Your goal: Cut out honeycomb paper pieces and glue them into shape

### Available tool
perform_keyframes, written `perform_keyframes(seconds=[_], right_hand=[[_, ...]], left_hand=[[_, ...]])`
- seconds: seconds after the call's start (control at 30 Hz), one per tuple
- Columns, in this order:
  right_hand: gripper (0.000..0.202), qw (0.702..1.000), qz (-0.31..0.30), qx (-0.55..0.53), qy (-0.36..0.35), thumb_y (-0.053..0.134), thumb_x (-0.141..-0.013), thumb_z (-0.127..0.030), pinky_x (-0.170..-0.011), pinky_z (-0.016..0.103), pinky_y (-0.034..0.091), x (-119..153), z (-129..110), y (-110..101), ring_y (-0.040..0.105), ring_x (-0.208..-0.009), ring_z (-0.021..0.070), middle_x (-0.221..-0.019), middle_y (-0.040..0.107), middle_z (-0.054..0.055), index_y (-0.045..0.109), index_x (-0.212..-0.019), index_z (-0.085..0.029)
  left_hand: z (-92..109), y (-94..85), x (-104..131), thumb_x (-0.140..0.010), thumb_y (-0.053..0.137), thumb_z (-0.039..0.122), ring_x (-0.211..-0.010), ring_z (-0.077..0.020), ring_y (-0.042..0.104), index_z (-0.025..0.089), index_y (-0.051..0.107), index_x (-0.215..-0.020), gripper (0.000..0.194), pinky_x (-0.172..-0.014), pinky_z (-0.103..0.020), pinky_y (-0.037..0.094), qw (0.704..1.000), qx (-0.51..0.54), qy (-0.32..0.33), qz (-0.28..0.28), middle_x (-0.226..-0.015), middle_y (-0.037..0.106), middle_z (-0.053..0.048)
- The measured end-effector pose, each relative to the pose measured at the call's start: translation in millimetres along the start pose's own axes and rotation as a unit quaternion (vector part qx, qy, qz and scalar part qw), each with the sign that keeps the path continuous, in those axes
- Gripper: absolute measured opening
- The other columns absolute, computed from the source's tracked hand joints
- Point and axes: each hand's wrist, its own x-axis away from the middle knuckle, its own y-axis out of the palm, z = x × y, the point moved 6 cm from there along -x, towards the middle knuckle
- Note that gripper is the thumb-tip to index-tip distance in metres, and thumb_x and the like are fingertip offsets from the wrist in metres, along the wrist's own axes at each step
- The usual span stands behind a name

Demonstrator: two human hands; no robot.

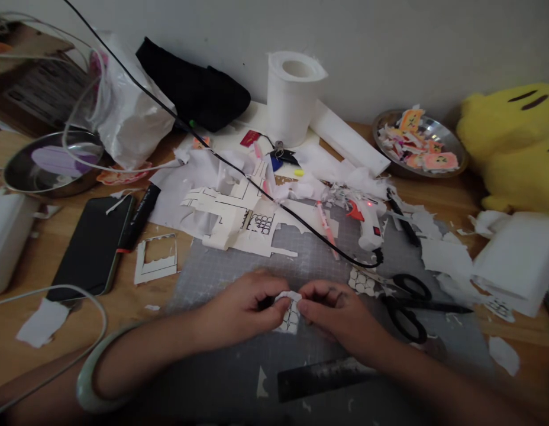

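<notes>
Between my two hands, above the grey cutting mat (199, 296), is a small white paper piece (290, 316) drawn with black rounded cells. My left hand (252, 302) pinches its upper left edge between thumb and fingers. At its upper right, my right hand (334, 305) pinches the edge the same way. The top of the paper looks folded or crumpled. Beyond the hands lies a white paper model (232, 216) with black lines and a similar cell pattern. Scissors (407, 322) with black handles rest right of my right hand, beside another patterned paper piece (361, 281).
A glue gun (370, 222) with a red light lies behind, its black cable (203, 148) crossing the view. A dark ruler (323, 378) lies near the front. Around stand a phone (92, 242), a paper roll (292, 100), a metal bowl of scraps (420, 145) and a yellow plush toy (509, 154).
</notes>
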Motion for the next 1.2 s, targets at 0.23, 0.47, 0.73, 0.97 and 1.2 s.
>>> perform_keyframes(seconds=[0.23,0.47,0.73,0.97,1.2], right_hand=[[0.03,1.0,0.013,0.006,-0.002,0.072,-0.066,-0.043,-0.033,0.018,0.018,1.0,-0.7,-2.2,0.03,-0.037,0.0018,-0.053,0.047,-0.007,0.058,-0.07,-0.016],[0.037,0.998,-0.024,-0.063,0.0,0.073,-0.065,-0.047,-0.033,0.018,0.025,-3.1,4.6,-0.8,0.033,-0.035,0.0017,-0.055,0.05,-0.006,0.06,-0.073,-0.014],[0.035,0.997,-0.037,-0.061,0.006,0.074,-0.066,-0.045,-0.033,0.017,0.027,-3.4,5.3,-1.8,0.036,-0.037,0.002,-0.056,0.053,-0.005,0.062,-0.075,-0.013],[0.035,0.998,-0.045,-0.035,0.013,0.072,-0.067,-0.047,-0.034,0.017,0.028,-2.3,5.6,-0.5,0.036,-0.038,0.0024,-0.057,0.053,-0.005,0.062,-0.076,-0.015],[0.032,0.998,-0.05,-0.029,0.001,0.068,-0.073,-0.045,-0.035,0.017,0.028,-2.1,5.5,1.9,0.036,-0.038,0.0021,-0.059,0.052,-0.006,0.06,-0.078,-0.015]], left_hand=[[3.6,-0.1,-1.5,-0.082,0.039,0.026,-0.056,-0.0104,0.042,0.019,0.036,-0.058,0.026,-0.055,-0.021,0.031,1.0,-0.003,0.006,-0.006,-0.055,0.038,0.005],[-3.4,-2.3,-0.7,-0.08,0.039,0.027,-0.055,-0.0097,0.039,0.019,0.037,-0.058,0.023,-0.053,-0.021,0.029,0.999,0.018,-0.033,0.01,-0.056,0.037,0.005],[-3.7,-3.8,-0.7,-0.081,0.037,0.031,-0.054,-0.0095,0.038,0.019,0.036,-0.058,0.026,-0.051,-0.021,0.03,0.997,0.049,-0.06,0.01,-0.055,0.037,0.005],[-3.0,-3.6,-1.1,-0.081,0.038,0.03,-0.054,-0.0094,0.039,0.019,0.038,-0.058,0.025,-0.051,-0.021,0.031,0.998,0.038,-0.051,0.017,-0.055,0.039,0.004],[-4.8,-3.7,1.7,-0.081,0.039,0.028,-0.059,-0.0119,0.044,0.018,0.046,-0.062,0.023,-0.055,-0.023,0.033,0.999,-0.002,-0.038,0.031,-0.058,0.047,0.002]])
